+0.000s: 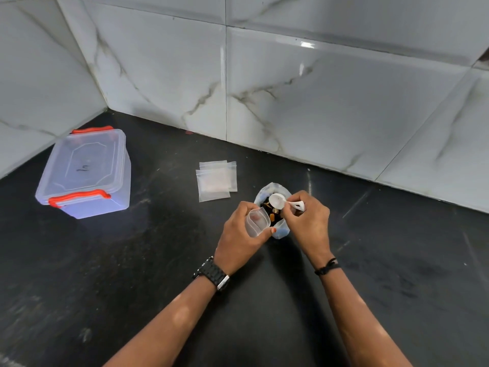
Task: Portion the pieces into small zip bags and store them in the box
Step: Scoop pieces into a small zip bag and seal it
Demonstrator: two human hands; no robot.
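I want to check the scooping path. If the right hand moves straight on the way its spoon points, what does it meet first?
Probably the pieces in the open bag: the right hand holds the spoon just above them, though depth is unclear.

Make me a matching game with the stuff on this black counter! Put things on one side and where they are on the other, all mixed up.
Things:
1. clear plastic box with orange latches
2. white plastic scoop
3. open small clear zip bag
4. stack of empty clear zip bags

Places:
A. in the left hand
B. far left, lid on
C. flat beside the wall
D. in the right hand

Pairs: 1-B, 2-D, 3-A, 4-C
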